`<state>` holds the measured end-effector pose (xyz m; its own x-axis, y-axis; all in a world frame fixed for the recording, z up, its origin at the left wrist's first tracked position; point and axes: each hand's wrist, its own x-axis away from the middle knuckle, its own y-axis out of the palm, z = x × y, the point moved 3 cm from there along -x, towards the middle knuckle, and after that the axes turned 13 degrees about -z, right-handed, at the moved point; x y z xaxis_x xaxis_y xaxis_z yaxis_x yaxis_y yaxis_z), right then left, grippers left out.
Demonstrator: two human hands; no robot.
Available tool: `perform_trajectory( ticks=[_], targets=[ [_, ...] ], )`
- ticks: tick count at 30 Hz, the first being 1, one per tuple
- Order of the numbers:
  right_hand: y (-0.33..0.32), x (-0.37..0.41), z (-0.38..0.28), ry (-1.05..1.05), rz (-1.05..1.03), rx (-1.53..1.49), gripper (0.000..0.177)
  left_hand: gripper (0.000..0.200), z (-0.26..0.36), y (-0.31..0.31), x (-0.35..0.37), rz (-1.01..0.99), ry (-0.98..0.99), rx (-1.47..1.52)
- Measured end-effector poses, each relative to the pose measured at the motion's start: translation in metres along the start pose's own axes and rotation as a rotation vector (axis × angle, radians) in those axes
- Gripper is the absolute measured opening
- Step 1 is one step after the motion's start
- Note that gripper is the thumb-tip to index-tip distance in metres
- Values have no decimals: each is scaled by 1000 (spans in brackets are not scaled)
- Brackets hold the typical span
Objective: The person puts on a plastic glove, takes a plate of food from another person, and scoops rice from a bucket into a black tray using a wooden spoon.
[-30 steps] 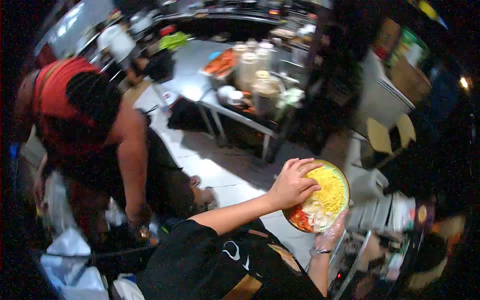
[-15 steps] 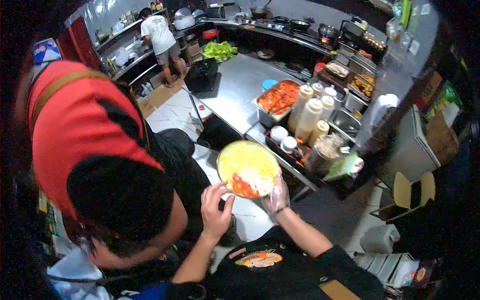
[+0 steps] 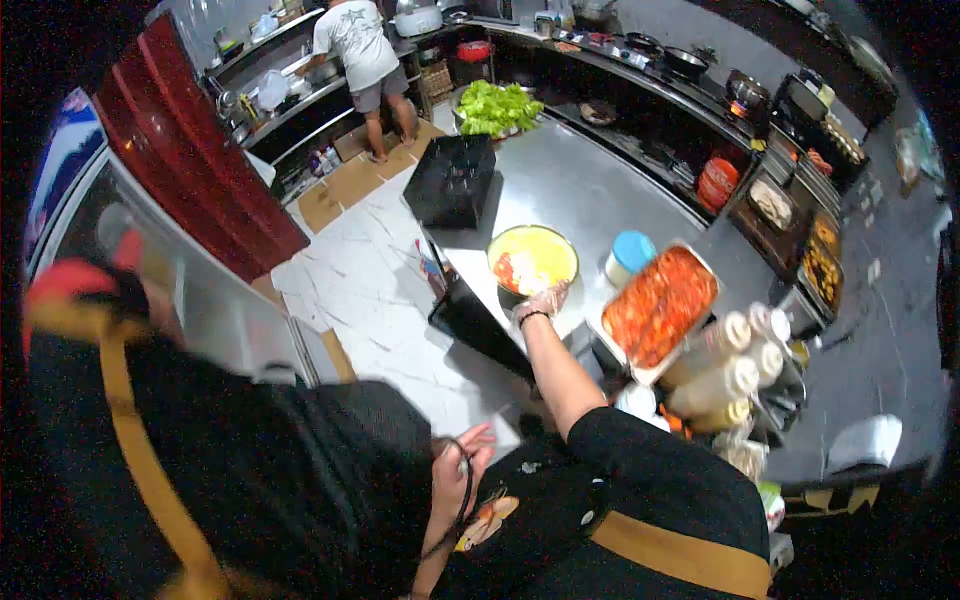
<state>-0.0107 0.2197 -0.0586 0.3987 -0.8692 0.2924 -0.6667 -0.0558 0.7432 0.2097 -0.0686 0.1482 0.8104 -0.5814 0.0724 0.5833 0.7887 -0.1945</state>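
My right hand (image 3: 543,300), in a clear glove with a dark band at the wrist, grips the near rim of a round bowl (image 3: 497,278). Yellow, white and chopped red food (image 3: 535,262) fills the bowl, held at the near edge of the steel table (image 3: 590,185). My left hand (image 3: 468,462) hangs low by my body, bare, its fingers loosely stretched out and apart. A thin dark cord (image 3: 466,490) passes across that hand. To the right of the bowl are a blue-lidded tub (image 3: 630,256) and a metal tray (image 3: 597,322) of red-sauced food.
Several squeeze bottles (image 3: 715,380) stand right of the tray. A black box (image 3: 452,182) and leafy lettuce (image 3: 497,107) lie farther back. Close on my left is a person in black with a brown strap (image 3: 200,470). Another person (image 3: 362,60) works at the back counter.
My right hand has carried the bowl forward to the table. My left hand has left the bowl and dropped toward my body. The nearby person has shifted, and the view has turned.
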Motion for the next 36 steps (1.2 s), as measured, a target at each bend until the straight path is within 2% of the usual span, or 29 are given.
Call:
perform_trajectory(
  ticks=[2,3,4,5,6,8,9,10,12,14,15,16,18,19,20,23,25,27,29,30,31,32,33,34,35,36],
  targets=[
    [25,-35,-7,-117,52,67,50,41,10,-16,-27,24,-10,225],
    [31,-58,-4,-119,102,50,52,58,-44,-32,-42,-22,-24,606],
    [36,-79,1,-123,154,39,54,66,-11,-43,-49,56,-51,254],
    [57,-74,-20,-142,282,198,56,66,-11,-53,-57,111,-91,326],
    [62,-91,-18,-148,297,213,56,67,-17,-64,-59,166,-133,400],
    [70,-135,-16,-241,142,107,54,71,-25,-82,-60,249,-274,445],
    [57,-167,-7,-295,251,221,53,62,-21,-87,-60,373,-325,618],
    [44,-197,0,-347,354,336,52,62,-19,-97,-59,377,-331,626],
    [37,-220,-8,-289,353,386,51,70,-24,-117,-45,369,-473,852],
    [32,-237,-17,-201,320,414,51,63,-27,-136,-47,561,-529,836],
    [29,-245,-20,-156,310,444,50,59,-10,-141,-52,623,-451,718],
    [27,-251,-22,-111,310,476,50,59,-20,-149,-54,630,-446,723],
    [26,-258,-28,-43,327,549,49,57,-49,-166,-39,879,-503,788],
    [29,-260,-32,-28,342,586,49,56,-57,-177,-39,840,-498,781],
    [31,-261,-36,-10,362,623,49,56,-59,-191,-48,843,-502,794],
    [40,-256,-55,-61,543,800,48,50,-54,-244,-93,1089,-500,840],
    [55,-243,-76,-240,748,968,47,50,-51,-291,-131,1058,-510,739],
    [108,-233,-95,-501,806,1089,46,49,-59,-342,-164,1007,-507,619],
    [195,-231,-100,-781,691,1234,46,45,-91,-397,-210,852,-462,573],
    [260,-223,-89,-960,781,1506,44,45,-118,-428,-237,823,-448,556],
    [321,-218,-77,-1044,731,1571,42,45,-149,-457,-267,753,-447,524],
    [361,-240,-64,-1122,338,1319,41,45,-167,-483,-294,683,-460,486],
    [395,-269,-44,-974,345,1301,41,34,-165,-503,-336,686,-448,451],
    [414,-315,-15,-938,246,1031,42,34,-174,-519,-376,655,-452,447],
    [442,-351,33,-621,-221,504,41,36,-185,-543,-404,622,-440,466],
    [510,-295,86,-121,-215,328,44,37,-192,-567,-429,587,-428,483]
  ],
)
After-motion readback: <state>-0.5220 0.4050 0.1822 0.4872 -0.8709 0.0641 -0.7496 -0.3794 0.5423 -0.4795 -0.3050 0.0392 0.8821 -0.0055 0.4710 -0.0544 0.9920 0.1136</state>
